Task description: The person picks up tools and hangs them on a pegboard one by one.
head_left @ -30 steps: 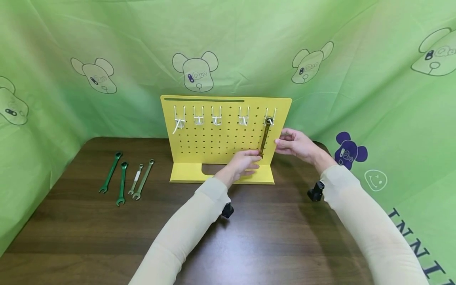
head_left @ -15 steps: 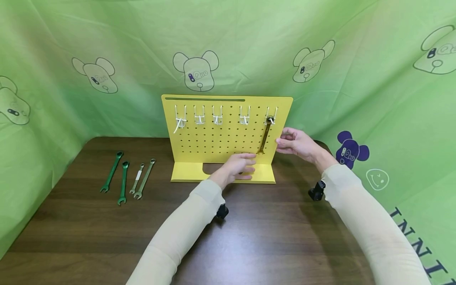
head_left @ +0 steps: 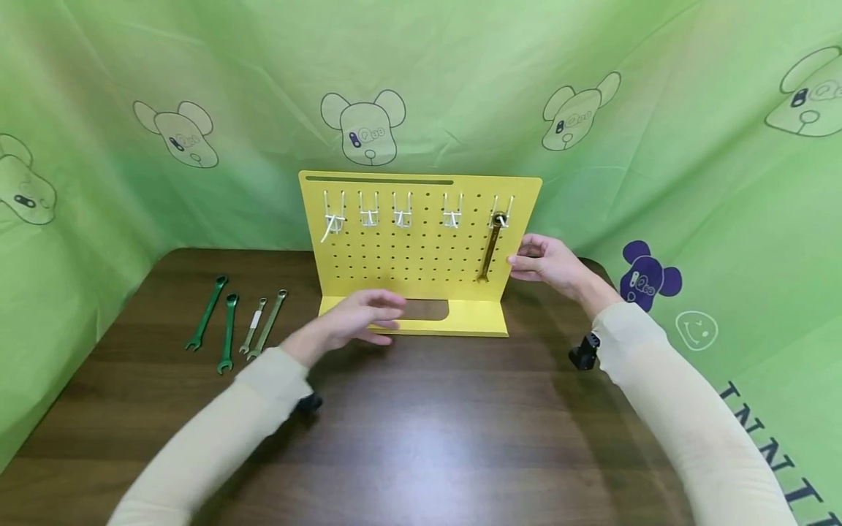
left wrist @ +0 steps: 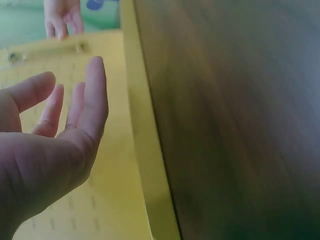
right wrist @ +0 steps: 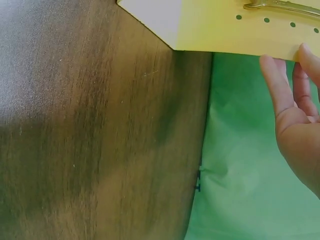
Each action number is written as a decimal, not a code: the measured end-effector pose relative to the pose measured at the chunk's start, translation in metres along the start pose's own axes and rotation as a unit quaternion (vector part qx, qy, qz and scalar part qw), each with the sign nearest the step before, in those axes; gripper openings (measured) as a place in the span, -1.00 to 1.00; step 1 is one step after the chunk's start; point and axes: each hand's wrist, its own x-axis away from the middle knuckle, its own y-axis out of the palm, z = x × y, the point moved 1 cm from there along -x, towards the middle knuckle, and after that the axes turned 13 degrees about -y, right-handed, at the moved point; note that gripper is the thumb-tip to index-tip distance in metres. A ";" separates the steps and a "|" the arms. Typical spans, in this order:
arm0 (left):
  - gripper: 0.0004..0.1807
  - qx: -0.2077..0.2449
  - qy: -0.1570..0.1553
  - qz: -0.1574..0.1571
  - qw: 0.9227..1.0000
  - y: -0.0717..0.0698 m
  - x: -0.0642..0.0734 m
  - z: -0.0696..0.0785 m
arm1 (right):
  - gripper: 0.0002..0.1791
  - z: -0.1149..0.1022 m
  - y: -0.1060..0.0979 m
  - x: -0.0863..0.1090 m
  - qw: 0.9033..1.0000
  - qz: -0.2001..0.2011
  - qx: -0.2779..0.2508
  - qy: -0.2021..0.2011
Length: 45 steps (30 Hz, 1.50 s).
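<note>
A yellow pegboard (head_left: 421, 252) stands upright on the table, with white hooks along its upper part. From the rightmost hook hangs a brass-coloured combination wrench (head_left: 490, 248). My right hand (head_left: 549, 267) pinches the board's right edge; in the right wrist view the thumb (right wrist: 306, 56) lies over its front face. My left hand (head_left: 351, 318) holds nothing, its fingers spread in front of the board's lower left. On the table at left lie two green wrenches (head_left: 209, 314) and two silver wrenches (head_left: 268, 325), one with a white label.
Several white hooks (head_left: 403, 215) on the board carry nothing. The brown wooden table (head_left: 421, 438) spreads out in front. A green printed curtain (head_left: 263, 146) hangs close behind the board and at both sides.
My left hand has let go of the hanging wrench's lower end and moved left, away from it. The wrench stays on its hook. My right hand has kept its place at the board's edge.
</note>
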 end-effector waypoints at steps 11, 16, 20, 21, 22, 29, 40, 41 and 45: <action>-0.48 -0.055 -0.004 0.224 0.973 -0.108 0.070 -0.050 | -0.78 -0.001 0.000 0.004 1.000 -0.002 0.004 0.021; -0.42 -0.080 -0.047 0.262 0.961 -0.131 0.085 -0.063 | -0.77 -0.003 0.002 0.002 1.000 0.003 0.002 0.022; -0.34 -0.103 -0.083 0.242 0.961 -0.141 0.088 -0.065 | -0.78 -0.003 0.002 0.002 1.000 0.004 0.002 0.025; -0.32 -0.106 -0.090 0.239 0.961 -0.143 0.089 -0.064 | -0.77 -0.003 0.002 0.001 1.000 0.003 0.002 0.024; -0.29 -0.108 -0.095 0.237 0.961 -0.144 0.089 -0.063 | -0.76 -0.003 0.002 0.001 1.000 0.000 0.002 0.023; -0.25 -0.145 -0.125 0.239 0.952 -0.151 0.084 -0.060 | -0.81 0.000 0.000 -0.001 1.000 0.000 -0.010 0.015; -0.35 -0.242 -0.128 0.219 0.936 -0.143 0.082 -0.045 | -0.82 -0.006 0.000 0.000 1.000 -0.009 -0.004 0.028; -0.36 -0.244 -0.128 0.214 0.937 -0.144 0.082 -0.044 | -0.83 -0.006 0.000 0.000 0.999 -0.011 0.003 0.030; -0.35 -0.231 -0.131 0.193 0.945 -0.145 0.080 -0.044 | -0.84 -0.006 0.001 -0.001 0.999 -0.015 0.020 0.038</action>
